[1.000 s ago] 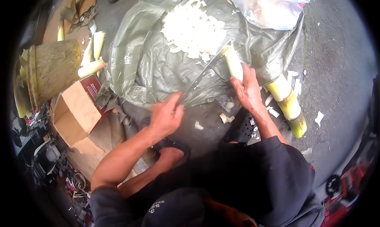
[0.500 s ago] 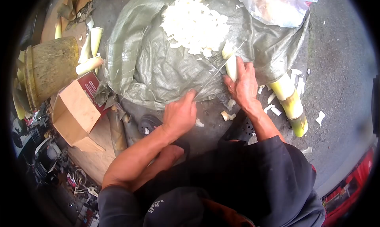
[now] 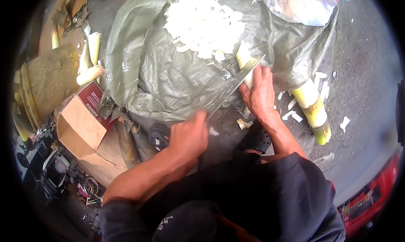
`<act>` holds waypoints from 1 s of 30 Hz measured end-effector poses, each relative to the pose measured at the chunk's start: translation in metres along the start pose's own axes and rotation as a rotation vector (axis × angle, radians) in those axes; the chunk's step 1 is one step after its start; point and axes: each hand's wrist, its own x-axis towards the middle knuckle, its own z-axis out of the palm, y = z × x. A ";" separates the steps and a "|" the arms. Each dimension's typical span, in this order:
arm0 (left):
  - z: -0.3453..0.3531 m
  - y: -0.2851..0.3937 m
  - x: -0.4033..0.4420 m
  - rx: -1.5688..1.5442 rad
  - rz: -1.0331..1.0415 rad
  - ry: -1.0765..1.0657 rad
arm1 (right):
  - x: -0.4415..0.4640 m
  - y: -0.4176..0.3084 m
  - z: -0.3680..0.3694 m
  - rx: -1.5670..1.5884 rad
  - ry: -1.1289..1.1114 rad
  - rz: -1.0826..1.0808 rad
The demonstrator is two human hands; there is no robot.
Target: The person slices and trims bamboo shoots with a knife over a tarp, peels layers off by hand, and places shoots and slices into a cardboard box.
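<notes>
My left hand (image 3: 190, 134) is closed round the handle of a long knife (image 3: 230, 88), its handle hidden in my fist. The blade slants up to the right, and its tip end lies across a peeled pale bamboo shoot (image 3: 243, 55). With bent fingers my right hand (image 3: 259, 90) grips the lower part of that shoot, just beside the blade. Beyond both hands, a heap of white sliced pieces (image 3: 204, 25) lies on a grey-green woven sack (image 3: 164, 79). Whether the blade is cutting in or only resting on the shoot, I cannot tell.
A longer unpeeled-looking shoot (image 3: 314, 111) lies at the right among white scraps. At the left are a dirty yellow bucket (image 3: 52, 73), several pale shoots (image 3: 90, 75) and an open cardboard box (image 3: 80, 128). A clear plastic bag (image 3: 301, 8) sits at the top right.
The knife has turned, so its flat face shows where it looked thin before. My left hand has moved slightly down and left; my right hand keeps its grip on the shoot.
</notes>
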 end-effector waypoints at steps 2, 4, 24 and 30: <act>0.008 -0.001 0.002 -0.006 0.006 0.018 | 0.001 0.001 -0.006 0.019 -0.039 -0.021; 0.013 -0.001 0.001 -0.007 0.002 0.019 | -0.001 0.004 -0.012 0.044 -0.089 -0.069; -0.004 0.049 0.087 0.041 -0.098 -0.025 | -0.010 0.005 0.000 0.106 -0.040 -0.114; 0.007 0.043 0.076 0.009 -0.118 -0.021 | -0.001 0.009 0.001 0.069 -0.015 -0.157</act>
